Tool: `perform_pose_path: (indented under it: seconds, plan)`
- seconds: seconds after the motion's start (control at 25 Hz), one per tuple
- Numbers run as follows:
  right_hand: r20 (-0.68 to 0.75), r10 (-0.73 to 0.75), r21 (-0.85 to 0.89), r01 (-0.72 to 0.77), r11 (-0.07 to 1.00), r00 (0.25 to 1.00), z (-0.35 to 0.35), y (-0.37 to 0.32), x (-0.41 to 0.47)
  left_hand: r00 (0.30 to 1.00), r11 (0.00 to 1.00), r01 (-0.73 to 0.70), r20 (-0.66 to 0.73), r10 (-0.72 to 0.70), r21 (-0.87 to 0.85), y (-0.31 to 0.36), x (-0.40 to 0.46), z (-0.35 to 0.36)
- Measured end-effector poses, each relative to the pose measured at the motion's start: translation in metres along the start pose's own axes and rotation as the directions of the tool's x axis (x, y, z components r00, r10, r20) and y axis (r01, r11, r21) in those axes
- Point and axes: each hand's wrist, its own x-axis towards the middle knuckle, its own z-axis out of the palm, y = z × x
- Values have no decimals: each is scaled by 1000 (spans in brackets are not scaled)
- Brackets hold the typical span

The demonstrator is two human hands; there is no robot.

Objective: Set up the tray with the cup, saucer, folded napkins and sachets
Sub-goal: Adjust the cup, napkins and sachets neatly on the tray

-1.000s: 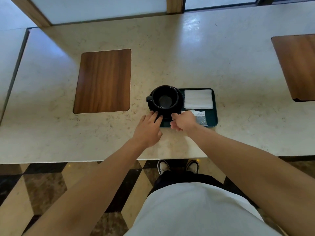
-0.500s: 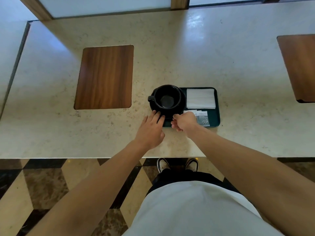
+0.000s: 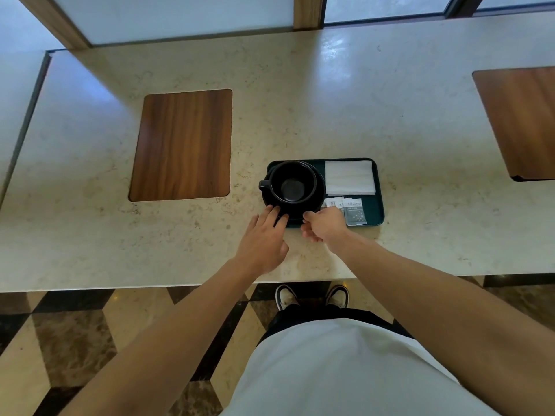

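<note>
Reaching over the pale stone worktop (image 3: 300,100) with both arms. Left hand (image 3: 264,238) lying flat, fingers straight and released, fingertips (image 3: 271,210) touching the near left rim of the black saucer (image 3: 319,202). Right hand (image 3: 324,225) curling loosely just beside it, thumb and forefinger pinching at the saucer's near rim, though hard to tell how firmly.

Just beyond both hands: black cup (image 3: 292,183) sitting upright on the saucer, handle pointing away from the right hand toward the left, inside looking empty. Saucer resting in the left part of the dark green tray (image 3: 379,205), overhanging the tray's edge nearest the left hand.

Beyond the right hand and slightly to its right: white folded napkins (image 3: 350,177) lying flat in the tray's far corner. Touching the right hand's knuckle side: sachets (image 3: 354,213) lying flat in the near corner, partly hidden by that hand.

Well apart from the left hand, farther left: wooden inlay panel (image 3: 183,145) sitting flush in the worktop. Far beyond the right hand's side: a second wooden panel (image 3: 522,121).
</note>
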Motion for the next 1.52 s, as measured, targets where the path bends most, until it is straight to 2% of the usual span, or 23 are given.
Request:
perform_pose_path:
  seconds: [0.12, 0.2, 0.24, 0.28, 0.32, 0.36, 0.4, 0.44, 0.48, 0.6, 0.72, 0.84, 1.04, 1.28, 1.52]
  plan:
    - [-42, -13, -78, 9, 997, 999, -3, -3, -4, 993, 988, -21, -115, 3, -150, 0, -3, -3]
    - [-182, -87, -175, 54, 983, 980, -9, -9, -3, 970, 929, 71, -191, -149, -363, 0, -2, -10]
    - [-244, -141, -208, 90, 974, 960, -14, -13, 0, 943, 841, 172, -163, -291, -512, 2, 1, -15]
    - [-273, -196, -217, 138, 966, 942, -18, -19, 3, 897, 668, 278, -63, -438, -690, 2, 4, -21]
    - [-269, -240, -194, 192, 962, 933, -22, -26, 6, 844, 402, 350, 99, -527, -846, 3, 9, -27]
    - [-243, -271, -149, 240, 959, 931, -25, -33, 9, 809, 99, 367, 264, -525, -925, 5, 13, -32]
    - [-214, -292, -105, 275, 956, 932, -26, -41, 11, 800, -148, 337, 366, -476, -930, 6, 15, -36]
    - [-187, -302, -71, 294, 953, 935, -28, -50, 14, 805, -294, 301, 407, -431, -907, 9, 16, -39]
    - [-158, -306, -54, 302, 952, 939, -29, -58, 18, 808, -381, 277, 428, -405, -882, 11, 17, -41]
    - [-44, -314, -49, 312, 949, 948, -27, -81, 26, 779, -524, 249, 490, -391, -814, 16, 23, -49]
    - [72, -309, -30, 312, 950, 948, -26, -98, 37, 767, -532, 255, 503, -397, -808, 21, 27, -53]
    - [181, -359, -109, 381, 918, 916, -25, -106, 42, 762, -492, 246, 480, -435, -835, 27, 24, -50]
    - [314, -374, -172, 440, 882, 873, -29, -111, 53, 769, -487, 206, 448, -455, -849, 35, 26, -49]
    - [345, -383, -155, 454, 877, 857, -34, -110, 59, 744, -393, 266, 447, -497, -880, 33, 29, -53]
    - [214, -433, -142, 467, 873, 875, -41, -88, 58, 750, -286, 339, 441, -493, -896, 20, 43, -63]
